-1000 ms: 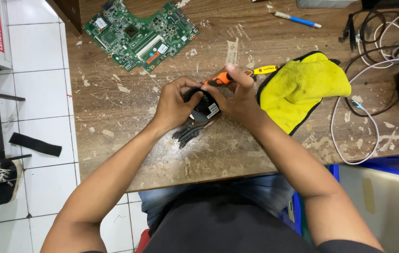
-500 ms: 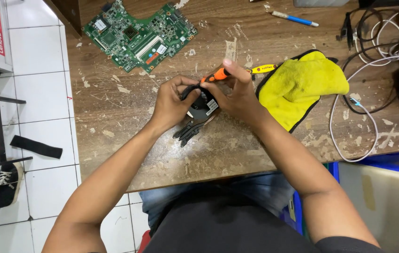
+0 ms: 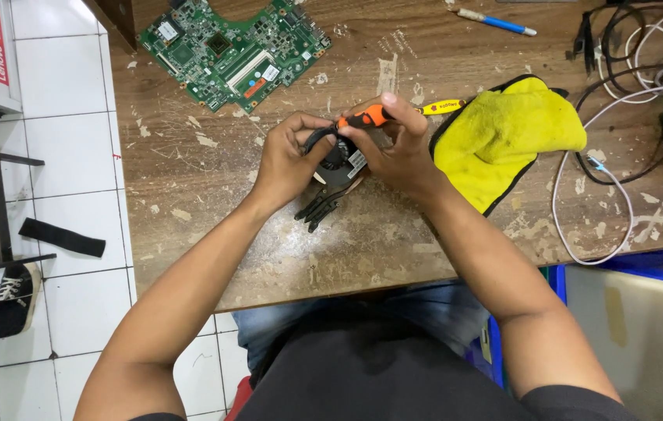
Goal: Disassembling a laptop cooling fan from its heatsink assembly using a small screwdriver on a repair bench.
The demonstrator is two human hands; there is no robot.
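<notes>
My left hand grips a black cooling fan with copper heat pipes that stick out below it, just above the worn wooden table. My right hand holds the other side of the fan and also pinches an orange-handled screwdriver, which lies across the fan's top. A black wire loops from the fan over my left fingers. Much of the fan is hidden by both hands.
A green circuit board lies at the table's far left. A yellow cloth sits right of my hands, a yellow-handled tool beside it. A blue pen and tangled cables lie far right. A shoe rests on the tiled floor.
Both hands stay on the fan with small shifts; the screwdriver has swung slightly and the fan has turned a little between my fingers.
</notes>
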